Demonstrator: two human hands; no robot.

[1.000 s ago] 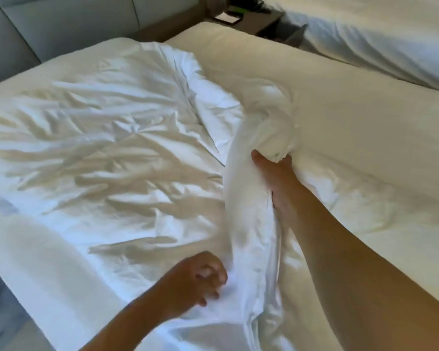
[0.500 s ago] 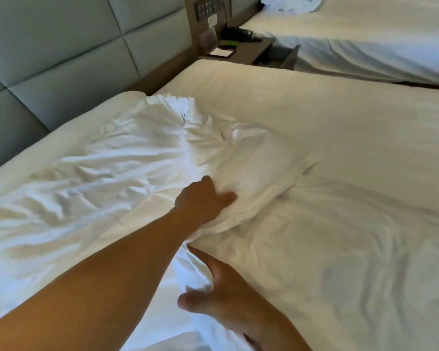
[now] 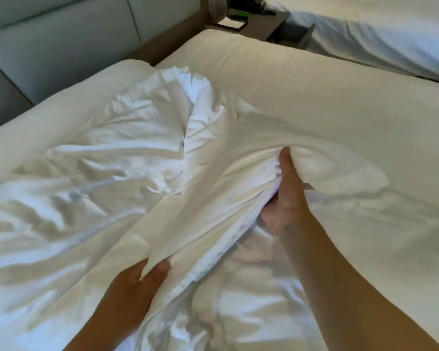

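Note:
A crumpled white sheet (image 3: 91,178) lies spread over the bed (image 3: 340,117). A long raised fold of the sheet (image 3: 213,188) runs from the lower middle up toward the head of the bed. My left hand (image 3: 142,279) pinches the near end of this fold between thumb and fingers. My right hand (image 3: 287,196) grips the fold higher up, thumb on top and fingers tucked under the cloth, so the fingers are hidden.
A grey padded headboard (image 3: 61,44) runs along the upper left. A dark nightstand (image 3: 259,24) with small items stands between this bed and a second white bed (image 3: 380,39) at the upper right.
My left hand has drawn back from the bunched cloth to the near end of the fold. My right hand has moved up and taken hold of the fold, which is now stretched out.

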